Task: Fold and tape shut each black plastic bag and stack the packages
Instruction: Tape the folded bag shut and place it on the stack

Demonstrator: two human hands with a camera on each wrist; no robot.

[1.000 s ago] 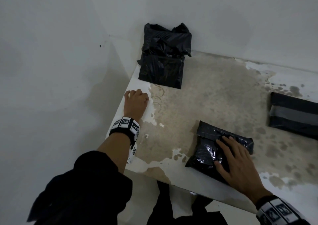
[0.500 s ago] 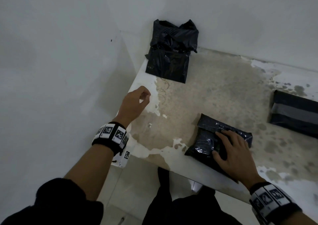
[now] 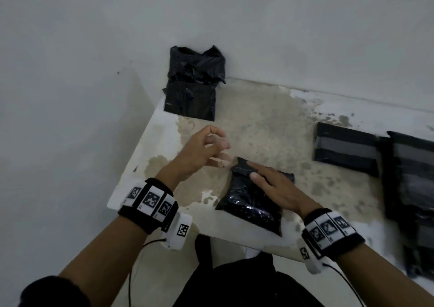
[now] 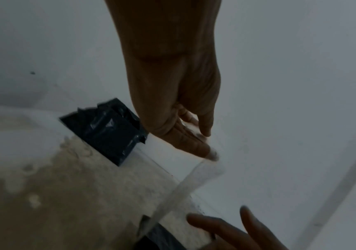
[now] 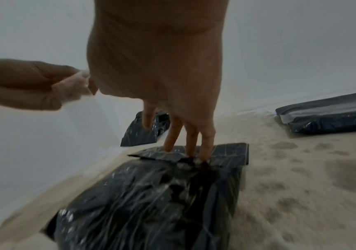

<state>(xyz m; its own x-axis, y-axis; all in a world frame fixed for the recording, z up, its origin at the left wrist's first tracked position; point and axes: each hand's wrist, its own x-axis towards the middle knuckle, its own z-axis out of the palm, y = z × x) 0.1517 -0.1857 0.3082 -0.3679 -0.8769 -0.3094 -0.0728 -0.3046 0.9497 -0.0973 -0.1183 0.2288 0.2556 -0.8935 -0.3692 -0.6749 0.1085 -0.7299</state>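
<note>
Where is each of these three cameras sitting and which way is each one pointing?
Head: looks down from the head at the table; both forearms and wristbands show.
Left wrist: looks along the left hand, which pinches a clear tape strip, toward the corner bag.
Right wrist: looks along the right hand, whose fingers press the folded bag.
Shared: each wrist view also catches the other hand.

No readable words, numbers or brand names show anywhere. The only markings are black-and-white square code patterns on the wristbands (image 3: 150, 199), and these cannot be read as text.
</note>
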